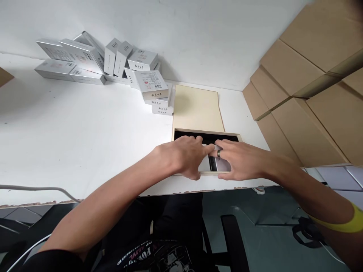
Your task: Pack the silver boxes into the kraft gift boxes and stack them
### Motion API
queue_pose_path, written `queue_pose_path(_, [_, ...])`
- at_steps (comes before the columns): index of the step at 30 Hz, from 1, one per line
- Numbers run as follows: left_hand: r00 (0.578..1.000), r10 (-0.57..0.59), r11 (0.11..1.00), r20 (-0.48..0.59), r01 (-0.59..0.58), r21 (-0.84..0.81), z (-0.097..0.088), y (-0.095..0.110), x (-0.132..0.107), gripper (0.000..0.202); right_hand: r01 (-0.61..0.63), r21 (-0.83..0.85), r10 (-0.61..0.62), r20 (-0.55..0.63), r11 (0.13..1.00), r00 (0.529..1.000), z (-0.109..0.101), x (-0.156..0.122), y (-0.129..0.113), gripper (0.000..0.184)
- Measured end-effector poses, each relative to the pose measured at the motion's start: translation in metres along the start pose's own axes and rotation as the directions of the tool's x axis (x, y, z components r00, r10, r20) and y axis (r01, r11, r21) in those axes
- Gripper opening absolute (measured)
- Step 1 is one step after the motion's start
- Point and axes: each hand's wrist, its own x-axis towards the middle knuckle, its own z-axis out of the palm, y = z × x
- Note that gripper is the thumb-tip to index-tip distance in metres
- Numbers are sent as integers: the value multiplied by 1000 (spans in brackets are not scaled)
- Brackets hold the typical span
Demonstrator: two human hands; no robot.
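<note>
A cream gift box [205,173] with a black insert lies open near the table's front edge, its flat lid [195,109] folded back towards the wall. My left hand [184,155] reaches over the left half, fingers bent down into the box and thumb at the near rim. Under it a pale small carton [204,165] partly shows. My right hand [241,158], with a ring on one finger, spans a second silvery carton [222,165] in the right half, thumb by the near rim. A dark strip of insert separates the two cartons. The fingertips of both hands nearly meet, and my hands hide much of the insert.
Several silver cartons [151,84] stand and lie in a loose pile along the wall, to the left of the lid. Brown cardboard boxes [309,124] are stacked at the right. A grey cable [36,187] crosses the table's left front edge. A chair armrest [234,241] is below.
</note>
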Motion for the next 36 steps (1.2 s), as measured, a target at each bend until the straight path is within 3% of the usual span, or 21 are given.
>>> queue_pose_path(6, [999,-3,998,41,0,65,-6,6,4,72,35,-12,-35,31,999,999,0,1,-3,34])
queue_pose_path(13, [1000,6,997,25,-8,73,-7,12,13,72,48,20,-48,23,999,999,3,5,-3,30])
queue_pose_path(17, [1000,-9,987,-3,9,162,-3,19,7,66,50,95,-52,17,994,999,8,-3,1,41])
queue_pose_path(20, [982,-12,976,-191,52,209,16,17,-19,82,73,157,-68,-39,985,997,-2,-24,16,76])
queue_pose_path(22, [923,52,981,-380,25,195,38,10,-44,86,87,222,-62,-117,971,991,-17,-32,37,95])
queue_pose_path(24, [813,113,988,-572,-33,148,67,2,-72,75,79,331,-7,-214,940,977,-38,-21,63,92])
queue_pose_path(27, [633,35,998,-773,-68,-10,113,-3,-106,46,-47,430,220,-363,902,905,-69,36,98,75])
queue_pose_path(28, [595,-12,996,-804,-67,-65,127,-1,-114,38,-108,420,284,-383,901,879,-77,62,105,73])
queue_pose_path(30, [567,-62,988,-822,-80,-129,152,6,-123,31,-207,389,365,-392,898,844,-90,111,113,79])
queue_pose_path(32, [589,-55,983,-807,-112,-148,170,16,-127,36,-274,351,403,-377,895,834,-97,147,114,76])
queue_pose_path(34, [599,-47,974,-800,-149,-169,182,22,-127,42,-317,308,419,-360,897,833,-101,166,114,63])
queue_pose_path(36, [566,-86,960,-820,-174,-221,187,23,-125,45,-352,263,431,-372,898,822,-103,170,113,52])
